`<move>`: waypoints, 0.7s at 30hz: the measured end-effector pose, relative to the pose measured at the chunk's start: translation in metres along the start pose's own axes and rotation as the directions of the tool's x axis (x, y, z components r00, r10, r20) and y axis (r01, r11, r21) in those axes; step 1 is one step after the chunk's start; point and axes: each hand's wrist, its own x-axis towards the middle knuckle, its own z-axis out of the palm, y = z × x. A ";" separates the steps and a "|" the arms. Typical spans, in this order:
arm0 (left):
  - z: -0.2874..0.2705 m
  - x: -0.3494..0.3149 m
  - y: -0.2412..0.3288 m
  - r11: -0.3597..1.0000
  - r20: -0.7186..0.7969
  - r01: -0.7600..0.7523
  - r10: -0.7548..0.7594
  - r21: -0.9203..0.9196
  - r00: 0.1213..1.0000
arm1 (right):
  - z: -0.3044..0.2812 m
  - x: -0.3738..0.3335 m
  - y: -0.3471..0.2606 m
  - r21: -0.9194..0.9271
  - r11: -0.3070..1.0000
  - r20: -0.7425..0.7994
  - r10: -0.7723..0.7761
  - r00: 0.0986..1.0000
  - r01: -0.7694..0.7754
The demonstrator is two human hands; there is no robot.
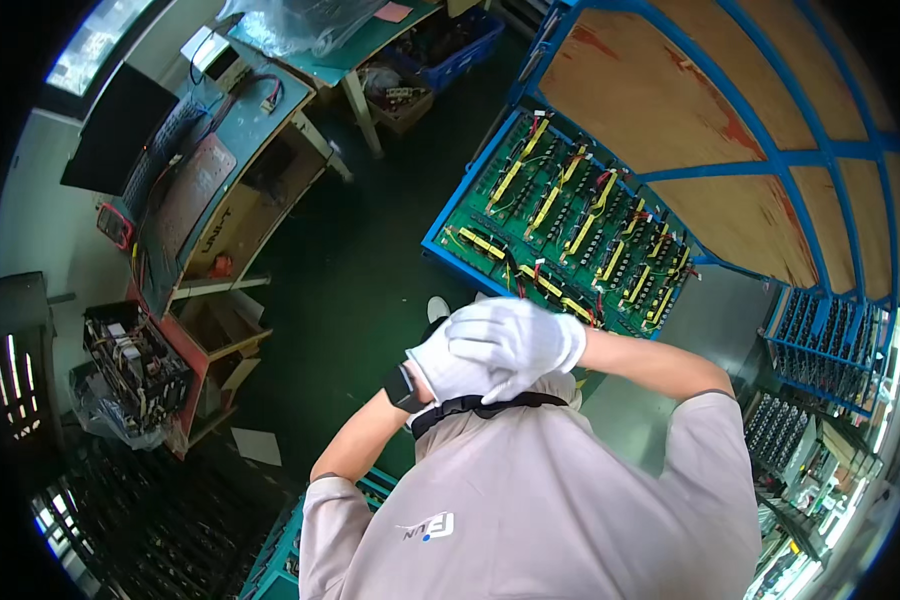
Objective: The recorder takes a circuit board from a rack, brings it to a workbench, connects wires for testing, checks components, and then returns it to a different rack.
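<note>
Both my hands wear white gloves and meet in front of my waist, just above a black belt (485, 402). My right hand (515, 335) lies over my left, its fingers wrapped across the back of the left glove and its thumb bent down. Underneath is my left hand (440, 368), with its fingers covered by the right one. A dark watch (403, 388) sits on my left wrist, right behind the glove cuff. Past my hands, a blue-framed cart (448, 252) carries green circuit boards (545, 225) with yellow parts and wires.
Upright wooden panels in a blue frame (670, 100) rise behind the boards. On the left stands a workbench (195, 200) with a dark monitor (120, 130). A blue crate (460, 55) rests at the back. Racks of parts (825, 345) line the right side. Green floor (340, 290) lies between bench and cart.
</note>
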 end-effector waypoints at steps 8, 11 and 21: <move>0.044 -0.044 -0.050 0.980 -0.097 0.123 -0.139 -0.157 0.986 | 0.074 -0.010 0.029 0.271 0.957 -0.021 0.114 0.993 -0.105; 0.061 -0.062 -0.065 0.856 -0.044 0.473 -0.491 -0.208 0.870 | 0.086 -0.024 0.071 0.323 0.934 0.025 0.155 0.988 -0.155; 0.160 -0.216 -0.043 -0.047 0.129 0.870 -0.991 -0.491 0.019 | 0.151 -0.162 0.274 -0.487 0.123 -0.038 0.986 0.161 -0.865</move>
